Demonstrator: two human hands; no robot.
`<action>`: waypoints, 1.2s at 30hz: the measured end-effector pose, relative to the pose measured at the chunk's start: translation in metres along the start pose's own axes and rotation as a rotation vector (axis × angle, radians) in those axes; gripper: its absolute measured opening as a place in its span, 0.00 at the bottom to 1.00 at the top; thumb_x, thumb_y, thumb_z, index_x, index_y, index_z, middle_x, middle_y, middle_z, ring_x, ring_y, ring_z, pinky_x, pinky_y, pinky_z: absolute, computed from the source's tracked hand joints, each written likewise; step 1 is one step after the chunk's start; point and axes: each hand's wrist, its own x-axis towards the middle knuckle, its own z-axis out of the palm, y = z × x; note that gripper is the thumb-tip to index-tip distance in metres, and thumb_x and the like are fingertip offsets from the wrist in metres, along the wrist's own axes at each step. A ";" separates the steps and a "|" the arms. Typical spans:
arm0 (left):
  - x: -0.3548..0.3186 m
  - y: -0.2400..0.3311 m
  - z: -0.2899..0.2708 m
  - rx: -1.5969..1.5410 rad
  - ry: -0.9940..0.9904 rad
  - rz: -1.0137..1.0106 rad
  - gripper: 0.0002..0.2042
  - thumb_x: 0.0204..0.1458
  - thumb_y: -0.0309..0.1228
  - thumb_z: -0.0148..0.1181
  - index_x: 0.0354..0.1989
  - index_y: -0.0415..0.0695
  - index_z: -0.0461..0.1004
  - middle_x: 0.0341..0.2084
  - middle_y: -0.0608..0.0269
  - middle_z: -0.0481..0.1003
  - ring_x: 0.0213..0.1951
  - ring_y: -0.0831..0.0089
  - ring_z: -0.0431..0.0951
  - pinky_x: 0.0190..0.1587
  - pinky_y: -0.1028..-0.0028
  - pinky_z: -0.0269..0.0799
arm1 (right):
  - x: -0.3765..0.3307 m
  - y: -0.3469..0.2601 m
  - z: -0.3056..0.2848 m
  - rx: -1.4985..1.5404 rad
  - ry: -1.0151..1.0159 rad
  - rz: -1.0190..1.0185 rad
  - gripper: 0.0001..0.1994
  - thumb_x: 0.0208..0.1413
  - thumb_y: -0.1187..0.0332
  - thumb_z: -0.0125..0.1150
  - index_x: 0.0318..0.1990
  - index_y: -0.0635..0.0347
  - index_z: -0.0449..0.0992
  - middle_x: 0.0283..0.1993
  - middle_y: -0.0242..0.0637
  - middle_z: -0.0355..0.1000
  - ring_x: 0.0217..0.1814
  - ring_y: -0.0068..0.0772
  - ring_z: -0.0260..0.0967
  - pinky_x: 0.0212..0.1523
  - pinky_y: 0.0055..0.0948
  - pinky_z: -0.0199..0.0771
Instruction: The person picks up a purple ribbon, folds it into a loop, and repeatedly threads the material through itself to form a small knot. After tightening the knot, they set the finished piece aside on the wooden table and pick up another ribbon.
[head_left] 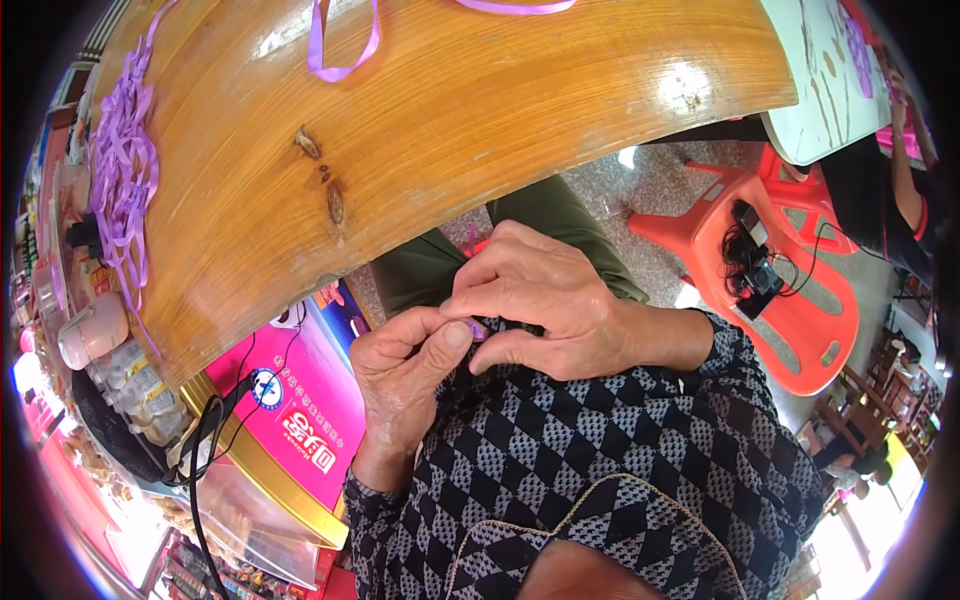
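Both hands meet over my lap, just off the near edge of the wooden table. My left hand (405, 365) is closed, its thumb and forefinger pinching a small folded piece of purple ribbon (478, 329). From the right, my right hand (545, 300) arches over it. Its bent forefinger touches the left fingertips, while its thumb stays apart below the ribbon with a gap between. Loops of purple ribbon (345, 72) lie at the table's far side. A long tangled heap of the same ribbon (125, 170) runs along the left edge, one end trailing over the near corner.
The wooden table (480, 110) curves ahead of me. At right a red plastic stool (800, 340) carries black cables and adapters (755, 260). A pink box (300, 410), a pink container (95, 330) and black cords (195, 480) are at left. Another person's arm (908, 190) shows far right.
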 end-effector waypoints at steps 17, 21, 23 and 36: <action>-0.003 0.013 0.006 0.041 0.061 -0.024 0.08 0.49 0.25 0.61 0.35 0.35 0.75 0.27 0.68 0.74 0.29 0.85 0.69 0.33 0.86 0.65 | -0.006 0.005 -0.004 0.157 0.043 0.104 0.06 0.41 0.81 0.64 0.28 0.65 0.73 0.26 0.38 0.70 0.26 0.35 0.65 0.26 0.28 0.63; -0.005 0.007 0.003 0.024 0.052 0.033 0.07 0.48 0.23 0.62 0.35 0.35 0.75 0.28 0.67 0.74 0.29 0.85 0.70 0.33 0.86 0.65 | -0.008 0.001 -0.005 0.304 0.005 0.275 0.04 0.45 0.79 0.63 0.28 0.65 0.73 0.27 0.36 0.71 0.27 0.29 0.65 0.27 0.26 0.64; -0.005 0.008 0.004 0.059 0.059 0.064 0.07 0.47 0.22 0.62 0.35 0.35 0.76 0.27 0.67 0.75 0.29 0.85 0.70 0.33 0.86 0.66 | -0.010 0.001 -0.005 0.351 -0.008 0.337 0.04 0.46 0.78 0.63 0.29 0.65 0.74 0.28 0.36 0.71 0.28 0.28 0.65 0.28 0.25 0.64; -0.003 0.004 0.006 0.017 0.100 0.045 0.07 0.47 0.22 0.62 0.34 0.34 0.75 0.25 0.67 0.74 0.27 0.85 0.70 0.30 0.87 0.65 | -0.013 0.005 -0.005 0.406 -0.004 0.395 0.09 0.46 0.77 0.64 0.35 0.66 0.74 0.33 0.36 0.71 0.34 0.26 0.65 0.34 0.23 0.65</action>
